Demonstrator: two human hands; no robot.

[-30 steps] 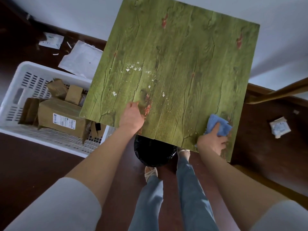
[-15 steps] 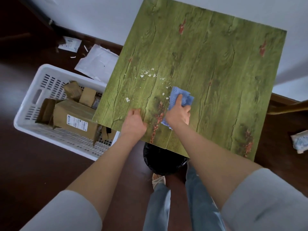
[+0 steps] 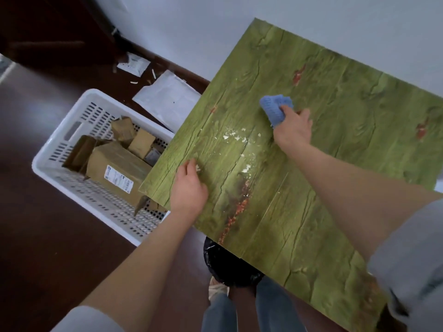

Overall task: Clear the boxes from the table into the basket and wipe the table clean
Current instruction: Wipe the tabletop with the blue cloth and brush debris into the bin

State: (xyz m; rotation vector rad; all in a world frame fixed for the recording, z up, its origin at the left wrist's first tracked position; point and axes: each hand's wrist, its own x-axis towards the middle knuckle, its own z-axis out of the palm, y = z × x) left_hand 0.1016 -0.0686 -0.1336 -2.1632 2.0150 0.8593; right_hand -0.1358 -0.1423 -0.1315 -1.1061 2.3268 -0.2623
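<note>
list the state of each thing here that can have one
table: cleared of boxes, not yet wiped clean
white crumbs: scattered on the table between the hands
basket: on the floor, loaded
boxes: lying in the basket
blue cloth: bunched, pressed on the table
right hand: grips the blue cloth
left hand: rests on the table, holding nothing

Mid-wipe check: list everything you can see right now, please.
table: one, green, centre right
cloth: one, blue, on the table's far half
crumbs: scattered, white, mid-table
basket: one, white, on the floor left of the table
boxes: several, brown, inside the basket
envelope: one, white, floor beyond the basket
packet: one, white, floor by the wall
bag: one, black, under the table's near edge
left hand: one, resting on the table
right hand: one, gripping the cloth
legs: two, blue jeans, bottom centre
</note>
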